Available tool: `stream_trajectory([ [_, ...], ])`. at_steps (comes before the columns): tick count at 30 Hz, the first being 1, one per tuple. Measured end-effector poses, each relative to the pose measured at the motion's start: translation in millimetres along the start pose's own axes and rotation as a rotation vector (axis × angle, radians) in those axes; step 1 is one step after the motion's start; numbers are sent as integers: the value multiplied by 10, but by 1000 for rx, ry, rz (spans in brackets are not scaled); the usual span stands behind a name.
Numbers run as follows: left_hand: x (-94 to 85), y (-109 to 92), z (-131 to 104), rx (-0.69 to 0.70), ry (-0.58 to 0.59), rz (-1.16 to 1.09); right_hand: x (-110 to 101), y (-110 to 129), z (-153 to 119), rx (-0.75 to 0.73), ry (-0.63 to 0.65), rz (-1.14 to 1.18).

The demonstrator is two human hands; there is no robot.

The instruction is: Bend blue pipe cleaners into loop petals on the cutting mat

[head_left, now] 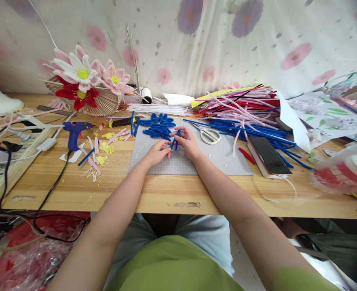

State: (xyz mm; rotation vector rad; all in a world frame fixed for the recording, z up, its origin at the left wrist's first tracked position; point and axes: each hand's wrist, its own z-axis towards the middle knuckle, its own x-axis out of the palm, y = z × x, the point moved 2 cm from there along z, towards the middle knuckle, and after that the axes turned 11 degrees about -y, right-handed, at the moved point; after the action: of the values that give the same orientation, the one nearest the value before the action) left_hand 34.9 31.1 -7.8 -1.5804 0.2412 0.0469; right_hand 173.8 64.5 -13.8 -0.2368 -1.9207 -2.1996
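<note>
Both hands meet over the grey cutting mat [229,159]. My right hand [188,142] pinches a short bent blue pipe cleaner [176,141] between thumb and fingers. Just left of it, my left hand [159,152] has its fingers pressed together at the lower left of the same piece; whether it grips the piece is too small to tell. Behind the hands lies a pile of folded blue pipe cleaner pieces [157,128]. White-handled scissors [209,136] rest on the mat to the right.
A blue glue gun [73,135] and yellow and pink scraps [105,147] are on the left. Fluffy flowers [81,74] stand behind. Long blue pipe cleaners [251,130], a red pen-like object [246,155], a phone [269,154] and a plastic-wrapped tub [345,171] are on the right.
</note>
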Motion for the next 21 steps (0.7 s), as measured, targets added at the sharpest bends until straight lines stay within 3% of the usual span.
stream_trajectory([
  [7,-34,-33,-49,-111,155,-100,10,50,31,-24,38,61],
  [14,-73,-30,-42,-243,143,-287,-53,92,53,-5,-22,66],
  [17,-78,-36,-28,-242,81,-315,-40,93,52,-3,-27,86],
  [21,-92,-35,3,-196,-120,-341,-68,83,75,-10,-159,73],
])
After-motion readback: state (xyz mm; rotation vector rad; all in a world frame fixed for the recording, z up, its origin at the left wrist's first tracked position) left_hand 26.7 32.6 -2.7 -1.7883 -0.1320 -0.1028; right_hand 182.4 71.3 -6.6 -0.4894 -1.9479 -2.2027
